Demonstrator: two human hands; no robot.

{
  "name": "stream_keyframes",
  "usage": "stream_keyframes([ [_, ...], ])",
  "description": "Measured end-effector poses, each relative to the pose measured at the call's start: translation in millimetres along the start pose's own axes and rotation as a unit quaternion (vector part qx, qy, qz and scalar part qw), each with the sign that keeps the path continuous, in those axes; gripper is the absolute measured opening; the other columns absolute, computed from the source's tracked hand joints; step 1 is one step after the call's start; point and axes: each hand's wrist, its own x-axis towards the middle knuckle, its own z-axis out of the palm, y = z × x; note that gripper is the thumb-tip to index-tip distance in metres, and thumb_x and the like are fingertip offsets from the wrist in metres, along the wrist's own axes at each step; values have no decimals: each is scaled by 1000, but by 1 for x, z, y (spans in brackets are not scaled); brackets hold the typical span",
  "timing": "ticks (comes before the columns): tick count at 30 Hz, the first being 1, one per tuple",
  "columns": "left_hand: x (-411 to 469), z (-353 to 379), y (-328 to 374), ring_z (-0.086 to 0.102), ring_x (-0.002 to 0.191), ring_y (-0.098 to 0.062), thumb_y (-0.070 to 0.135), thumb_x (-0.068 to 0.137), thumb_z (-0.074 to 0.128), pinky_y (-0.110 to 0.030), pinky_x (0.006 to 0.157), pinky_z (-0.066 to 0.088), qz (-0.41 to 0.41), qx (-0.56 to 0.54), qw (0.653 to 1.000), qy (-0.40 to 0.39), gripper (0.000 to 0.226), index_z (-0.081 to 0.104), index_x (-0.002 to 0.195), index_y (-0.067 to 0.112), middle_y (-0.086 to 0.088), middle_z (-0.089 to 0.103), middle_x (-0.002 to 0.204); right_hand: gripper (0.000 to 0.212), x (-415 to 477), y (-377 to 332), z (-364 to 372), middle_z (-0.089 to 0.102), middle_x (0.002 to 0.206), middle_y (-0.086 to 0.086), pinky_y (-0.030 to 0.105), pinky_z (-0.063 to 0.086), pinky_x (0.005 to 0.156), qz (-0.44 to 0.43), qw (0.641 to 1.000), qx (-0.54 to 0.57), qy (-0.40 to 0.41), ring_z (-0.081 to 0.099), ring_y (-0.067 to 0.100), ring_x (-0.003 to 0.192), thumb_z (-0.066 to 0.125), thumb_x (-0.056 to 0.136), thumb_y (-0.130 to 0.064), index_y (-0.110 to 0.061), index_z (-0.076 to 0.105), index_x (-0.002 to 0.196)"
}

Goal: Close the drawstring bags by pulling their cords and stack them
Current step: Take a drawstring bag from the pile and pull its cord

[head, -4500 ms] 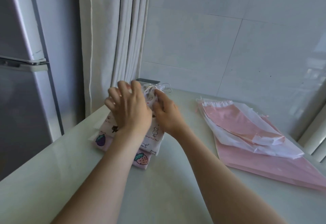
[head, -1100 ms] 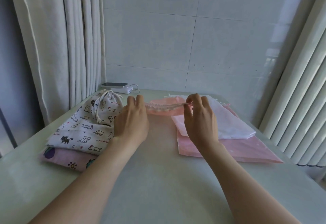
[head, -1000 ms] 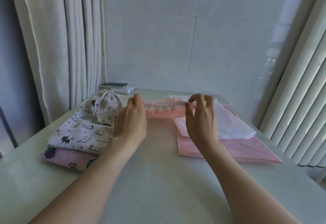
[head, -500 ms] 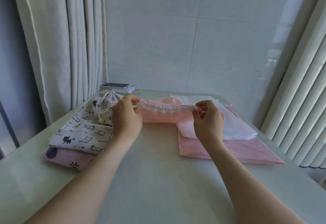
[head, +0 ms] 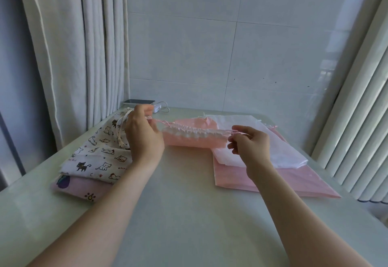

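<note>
My left hand [head: 142, 138] and right hand [head: 251, 147] each pinch a cord of the pink bag [head: 194, 137]; my left hand hides part of the cat-print bag [head: 100, 153] beside it.

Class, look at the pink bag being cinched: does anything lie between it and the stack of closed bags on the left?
Only the left hand, holding one cord end. Otherwise nothing visible separates the pink bag from the cat-print bag topping the stack.

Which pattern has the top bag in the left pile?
The top bag is white with small cartoon cats, seen in the head view.
</note>
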Motion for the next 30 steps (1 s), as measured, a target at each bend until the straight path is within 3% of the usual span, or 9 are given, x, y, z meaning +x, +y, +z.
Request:
stream_keyframes([
  [5, 5, -1, -12, 72, 85, -24, -11, 88, 59, -47, 87, 58, -52, -23, 998, 10, 34, 68, 104, 17, -2, 74, 95, 45, 1, -6, 3, 65, 69, 10, 31, 57, 65, 123, 980, 153, 34, 64, 21, 61, 39, 84, 9, -5, 78, 99],
  [8, 6, 1, -17, 73, 81, -27, 18, 91, 51, -50, 77, 60, -92, -33, 995, -12, 18, 64, 95, 30, 7, 71, 87, 47, 2, -6, 3, 65, 75, 10, 32, 57, 65, 152, 973, 170, 42, 66, 22, 63, 35, 82, 9, -7, 78, 95],
  [12, 3, -2, 4, 69, 81, -31, 30, 86, 43, -45, 77, 58, -99, 41, 982, -158, 29, 71, 82, 20, 2, 74, 78, 46, 1, -7, 8, 67, 78, 12, 32, 58, 63, 165, 967, 191, 37, 67, 21, 61, 37, 82, 8, -6, 78, 98],
  [15, 3, -15, 23, 70, 67, -31, 30, 75, 41, -41, 69, 61, -73, 126, 934, -327, 35, 70, 74, 11, -3, 71, 64, 45, -1, -8, 10, 67, 78, 11, 31, 57, 62, 169, 966, 190, 40, 67, 20, 61, 37, 84, 7, -6, 77, 100],
  [17, 0, -22, 32, 71, 60, -24, 19, 75, 49, -28, 64, 59, -72, 166, 886, -426, 26, 74, 77, 12, -2, 71, 58, 45, -2, -8, 9, 67, 78, 11, 31, 57, 63, 169, 968, 181, 43, 65, 19, 63, 37, 84, 7, -7, 77, 99],
  [19, -3, -26, 35, 68, 53, -20, 16, 80, 61, -20, 51, 50, -68, 196, 845, -493, 15, 76, 86, 15, 0, 73, 59, 45, -2, -9, 8, 67, 79, 10, 31, 57, 66, 171, 968, 177, 49, 64, 19, 65, 37, 85, 6, -8, 77, 99],
  [21, -5, -27, 32, 67, 50, -22, 18, 80, 69, -20, 48, 49, -87, 204, 809, -544, 13, 71, 93, 17, -2, 76, 66, 44, -2, -9, 8, 66, 79, 11, 30, 57, 65, 175, 966, 182, 54, 62, 19, 66, 37, 85, 6, -7, 77, 99],
  [25, -6, -26, 25, 60, 44, -21, 12, 69, 80, -25, 49, 53, -113, 193, 790, -571, 26, 70, 92, 15, -9, 75, 71, 43, -2, -9, 8, 64, 76, 12, 31, 56, 61, 181, 963, 191, 60, 61, 21, 63, 38, 83, 7, -4, 76, 100],
  [30, -6, -23, 19, 64, 43, -21, 10, 79, 75, -25, 46, 52, -100, 162, 810, -555, 7, 72, 84, 14, -9, 72, 61, 42, -3, -11, 9, 65, 75, 11, 31, 56, 61, 183, 962, 196, 57, 61, 20, 63, 38, 84, 5, -6, 77, 98],
])
